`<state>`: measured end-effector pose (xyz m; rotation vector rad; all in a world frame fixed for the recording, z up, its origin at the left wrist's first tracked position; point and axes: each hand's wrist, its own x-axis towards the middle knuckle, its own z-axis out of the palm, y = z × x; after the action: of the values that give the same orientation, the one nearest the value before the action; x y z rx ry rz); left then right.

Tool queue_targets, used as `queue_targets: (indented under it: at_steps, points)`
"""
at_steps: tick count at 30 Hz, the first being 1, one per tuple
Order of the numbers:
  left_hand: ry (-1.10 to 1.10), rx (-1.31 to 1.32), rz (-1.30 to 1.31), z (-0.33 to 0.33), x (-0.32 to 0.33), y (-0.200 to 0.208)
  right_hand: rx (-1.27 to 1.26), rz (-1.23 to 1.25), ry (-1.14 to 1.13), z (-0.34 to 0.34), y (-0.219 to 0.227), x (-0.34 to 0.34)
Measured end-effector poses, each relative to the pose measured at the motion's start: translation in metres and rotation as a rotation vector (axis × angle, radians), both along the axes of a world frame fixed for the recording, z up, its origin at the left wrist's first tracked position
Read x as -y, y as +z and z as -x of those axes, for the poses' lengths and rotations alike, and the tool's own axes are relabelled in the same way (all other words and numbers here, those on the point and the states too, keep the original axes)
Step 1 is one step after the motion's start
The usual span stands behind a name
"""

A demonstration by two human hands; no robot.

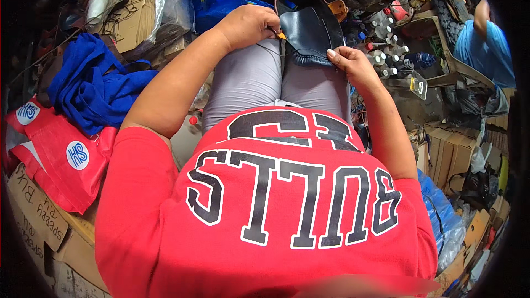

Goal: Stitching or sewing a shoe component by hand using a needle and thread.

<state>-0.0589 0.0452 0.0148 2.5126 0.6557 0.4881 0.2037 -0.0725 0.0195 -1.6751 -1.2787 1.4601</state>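
left hand (251,26) is pinched around a small, pointed yellow-orange piece (281,36), just beside the left edge of a smooth, glossy black leather-like piece (303,28). right hand (353,62) is grasping the puckered lower right edge of that same black piece, thumb on top, the curled fingers partly hidden. the black piece lies over the knee ends of light grey trousers (243,80), its gathered lower edge spanning the gap between the two thighs. behind it curves a dark panel with a reddish-brown rim (327,15); whether the two are joined, i cannot tell.

between the hands only the black work fills the space, and toward the red shirt with dark lettering (265,198) the thighs give a stretch of bare cloth. room is tighter outward: a crumpled shiny blue plastic bag (221,8) sits near the far side of the left hand, and a crowd of small clear bottles with coloured caps (386,49) stands just beyond the right hand, near a brown angled frame (444,49). a rumpled deep-blue cloth (99,85) lies outside the left forearm, apart from it.
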Motion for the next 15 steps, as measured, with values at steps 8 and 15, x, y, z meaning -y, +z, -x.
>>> queue_targets:
  at_steps: [8, 15]
  points:
    - [0.026, -0.052, -0.008, -0.009, 0.009, 0.009, 0.159, -0.056, 0.150, 0.000, 0.005, -0.010]
    - [-0.097, -0.010, 0.058, -0.047, 0.064, 0.004, 0.177, -0.090, 0.239, -0.002, 0.011, -0.021]
